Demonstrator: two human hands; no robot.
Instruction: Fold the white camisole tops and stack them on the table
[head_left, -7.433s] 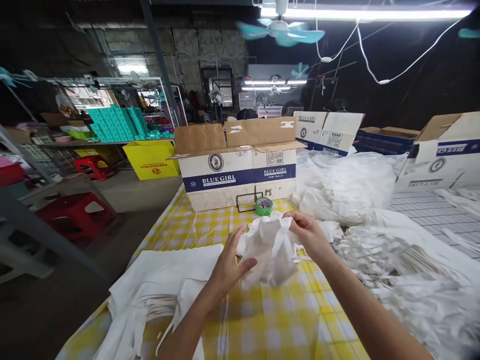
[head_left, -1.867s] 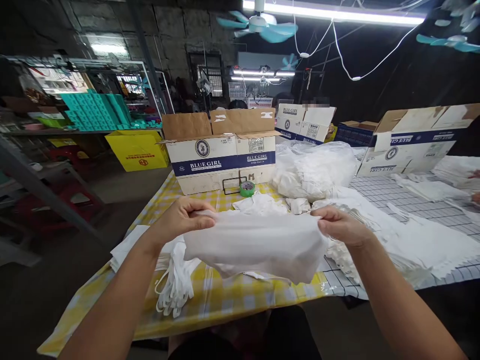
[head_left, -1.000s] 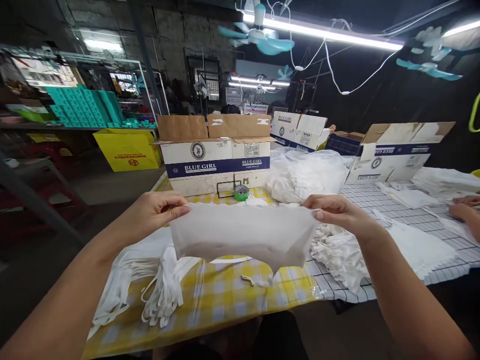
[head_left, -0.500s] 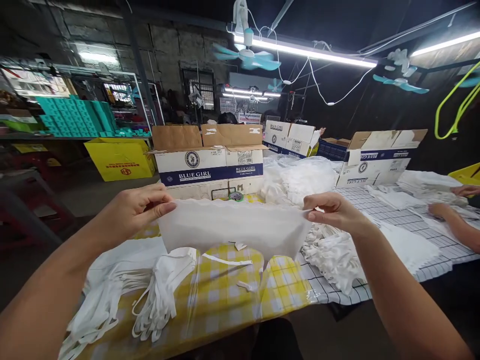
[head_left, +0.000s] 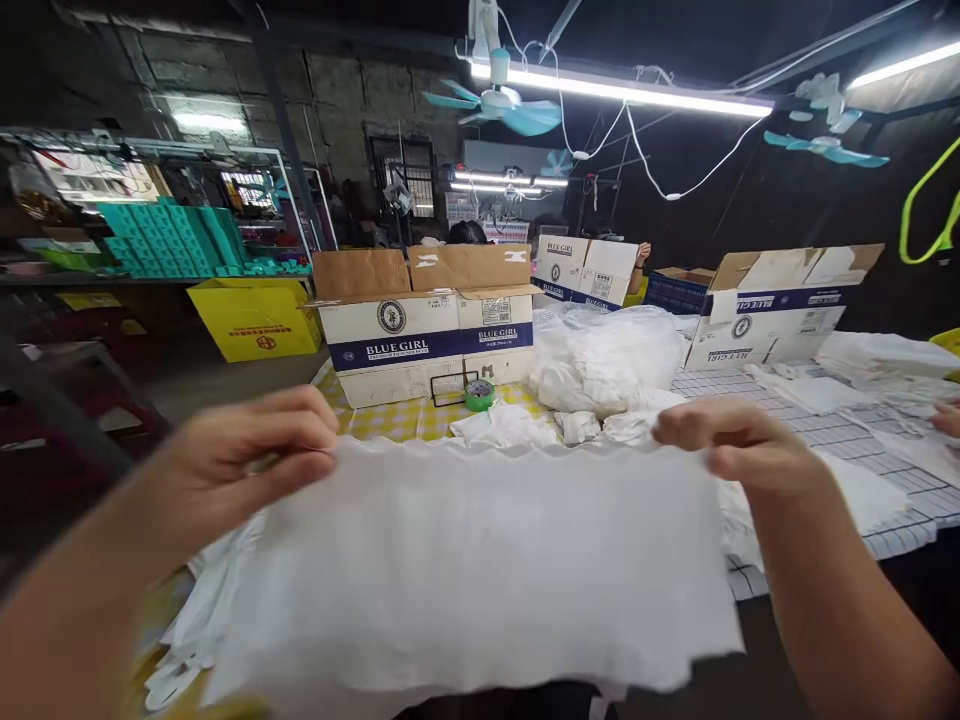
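Note:
A piece of thin white fabric point(head_left: 495, 570) with a wavy upper edge is stretched out in front of me. My left hand point(head_left: 259, 455) pinches its upper left corner between thumb and fingers. At the upper right corner, my right hand point(head_left: 739, 445) grips it the same way. The fabric hangs down over the near side of the table and hides much of what lies behind it. To the left, partly covered, lies a stack of white fabric pieces with straps point(head_left: 202, 610).
Behind the fabric stand a BLUE GIRL carton point(head_left: 435, 345), a green tape roll point(head_left: 478, 394) and a plastic-wrapped white bundle point(head_left: 607, 355). Another carton point(head_left: 757, 325) is on the right, on a checked cloth point(head_left: 885, 455). Another person's hand point(head_left: 946, 416) shows at the right edge.
Both hands have moved apart and nearer to me, the fabric with them. It now hangs open, larger in view, covering the yellow checked cloth and the strapped pieces in front.

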